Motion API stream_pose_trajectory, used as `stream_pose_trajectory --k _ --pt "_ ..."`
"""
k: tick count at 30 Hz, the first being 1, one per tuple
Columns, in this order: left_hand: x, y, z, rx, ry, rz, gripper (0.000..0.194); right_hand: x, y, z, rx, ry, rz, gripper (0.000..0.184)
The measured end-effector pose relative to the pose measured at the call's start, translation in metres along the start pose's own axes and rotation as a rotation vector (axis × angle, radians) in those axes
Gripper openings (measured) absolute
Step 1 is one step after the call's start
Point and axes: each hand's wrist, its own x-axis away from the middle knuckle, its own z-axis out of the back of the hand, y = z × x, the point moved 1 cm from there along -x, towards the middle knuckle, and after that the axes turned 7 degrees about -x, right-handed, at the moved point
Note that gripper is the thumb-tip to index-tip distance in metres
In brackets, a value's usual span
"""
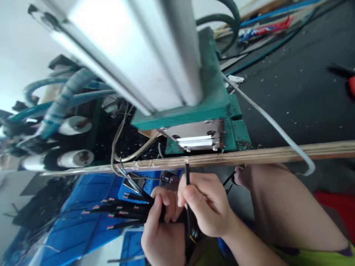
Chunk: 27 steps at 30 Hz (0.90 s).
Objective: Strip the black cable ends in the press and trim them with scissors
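My left hand (pixel 165 231) is closed around a bundle of black cables (pixel 127 212), whose ends with short red, green and white wires fan out to the left. My right hand (pixel 206 203) pinches a single black cable (pixel 187 173) between thumb and fingers. That cable stands nearly upright, its tip at the wooden table edge (pixel 238 158). Just beyond the edge is a green machine (pixel 177 117) with a metal die block (pixel 198 135) low on its front. The cable tip is apart from the die. Part of the bundle is hidden behind my hands.
A grey-white hose (pixel 271 116) crosses the black tabletop (pixel 299 88) and hangs over the edge. Red-handled pliers (pixel 351 85) lie far right. White rollers (pixel 76 159) and blue hoses stand left. Blue crates (pixel 74 221) sit below the table, near my bare leg (pixel 291 210).
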Motion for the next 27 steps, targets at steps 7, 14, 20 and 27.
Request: stream_pose_trajectory --k 7,14,20,27 --pt "0.010 0.011 0.001 0.164 -0.068 -0.051 0.031 0.026 -0.021 -0.003 0.162 -0.182 -0.026 0.055" --pt "0.026 0.004 0.018 0.117 -0.043 -0.062 0.022 0.044 -0.025 -0.009 0.344 -0.329 -0.038 0.051" --pt "0.030 0.004 0.022 0.073 -0.113 -0.037 0.004 0.055 -0.027 -0.008 0.440 -0.376 -0.056 0.050" --pt "0.028 0.004 0.025 -0.019 -0.043 -0.133 0.005 0.052 -0.028 -0.004 0.550 -0.437 -0.071 0.054"
